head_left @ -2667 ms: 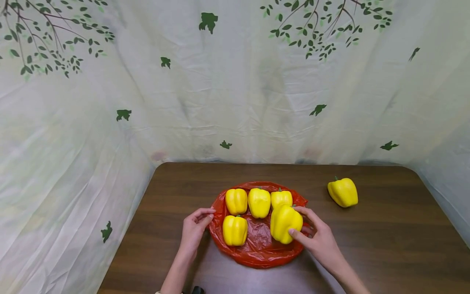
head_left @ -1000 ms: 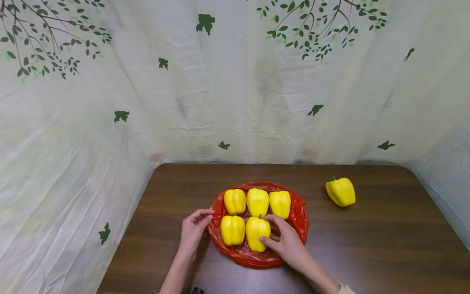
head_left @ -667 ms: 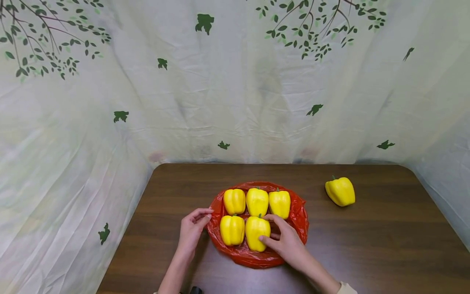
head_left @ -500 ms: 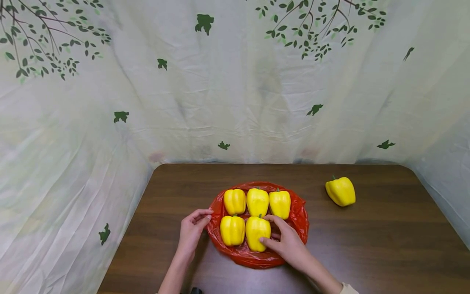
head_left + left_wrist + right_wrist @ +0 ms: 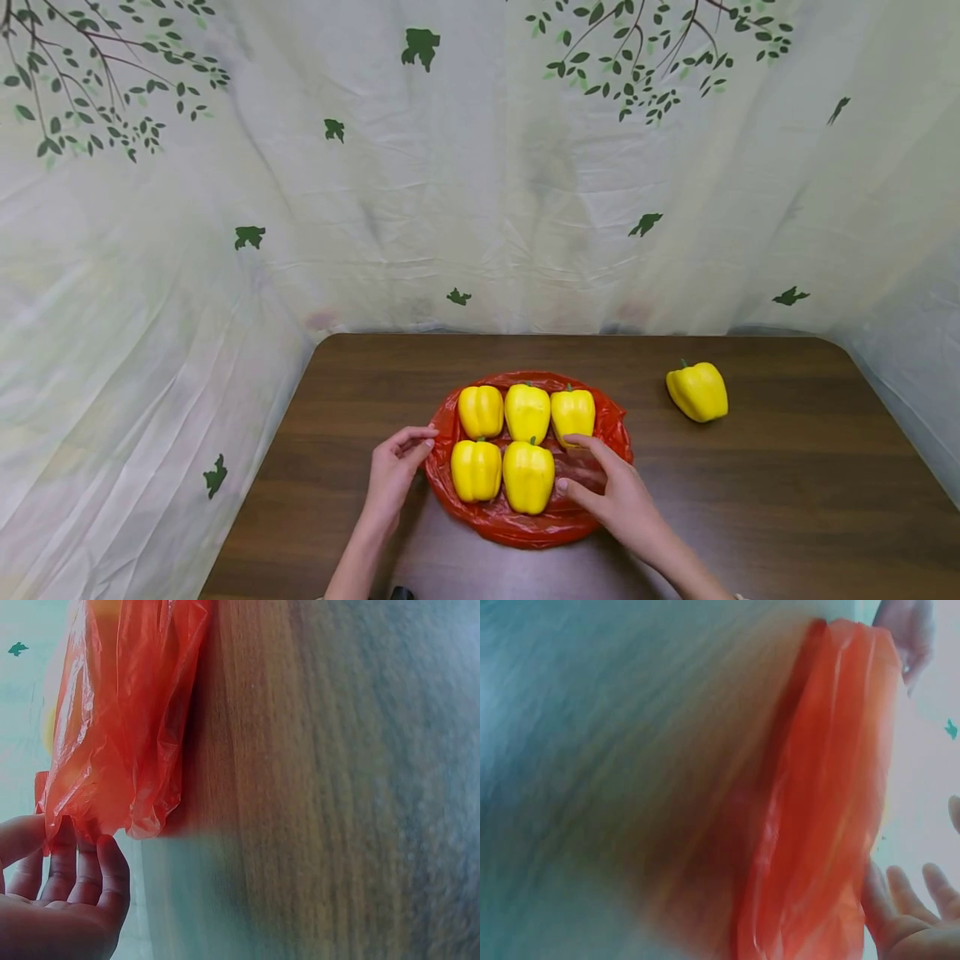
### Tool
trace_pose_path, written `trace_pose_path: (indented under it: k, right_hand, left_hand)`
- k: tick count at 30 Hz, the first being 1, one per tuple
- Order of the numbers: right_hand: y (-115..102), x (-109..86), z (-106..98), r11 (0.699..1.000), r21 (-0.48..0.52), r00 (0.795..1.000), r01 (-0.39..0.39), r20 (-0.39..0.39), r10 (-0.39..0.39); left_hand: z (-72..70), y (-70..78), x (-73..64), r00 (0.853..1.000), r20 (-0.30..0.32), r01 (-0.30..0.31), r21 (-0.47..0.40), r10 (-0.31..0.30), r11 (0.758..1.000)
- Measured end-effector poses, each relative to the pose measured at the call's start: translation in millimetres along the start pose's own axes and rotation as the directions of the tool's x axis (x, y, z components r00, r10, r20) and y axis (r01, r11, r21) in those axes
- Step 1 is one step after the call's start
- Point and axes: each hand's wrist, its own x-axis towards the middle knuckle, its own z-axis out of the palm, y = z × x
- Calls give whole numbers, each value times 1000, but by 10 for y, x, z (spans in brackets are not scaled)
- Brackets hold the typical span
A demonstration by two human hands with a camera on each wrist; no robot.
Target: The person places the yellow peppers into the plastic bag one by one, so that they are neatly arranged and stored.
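A red plastic bag (image 5: 525, 537) lies spread wide on the table with several yellow bell peppers in it, three in the far row and two nearer. At its left edge my left hand (image 5: 393, 467) pinches the rim; the left wrist view shows thumb and fingers on the thin plastic (image 5: 127, 712). My right hand (image 5: 618, 500) hovers over the right part of the bag, fingers apart and holding nothing. Just left of its thumb sits the near-row bell pepper (image 5: 528, 479), stem pointing away. In the right wrist view the right hand (image 5: 911, 915) is beside the bag's side (image 5: 825, 795).
One more yellow bell pepper (image 5: 699, 393) lies on the brown wooden table (image 5: 787, 467), to the right of the bag. A pale curtain (image 5: 510, 208) with leaf prints hangs behind the table. A small black object (image 5: 402, 592) shows at the bottom edge.
My right hand set a bell pepper down in the near row, let go of it and drew back to the right. The left hand stays at the bag's rim.
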Motion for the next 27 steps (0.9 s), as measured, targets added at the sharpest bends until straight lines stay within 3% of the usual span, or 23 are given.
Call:
trace_pose_path:
  k: [12,21,27]
  right_hand:
    - [-1,-89,-364,982,-159,983,105,-132,-127]
    - [192,-76,-693,945,-249,942,211,-205,-264]
    - [290,-50,-959,929,-337,930,152,-270,-251]
  left_hand:
    - [-2,-18,12,1000,0,5,-17,-5,1000]
    - [4,-17,11,1000,-3,-2,-18,2,1000]
    - [2,-16,8,1000,-3,0,-14,0,1000]
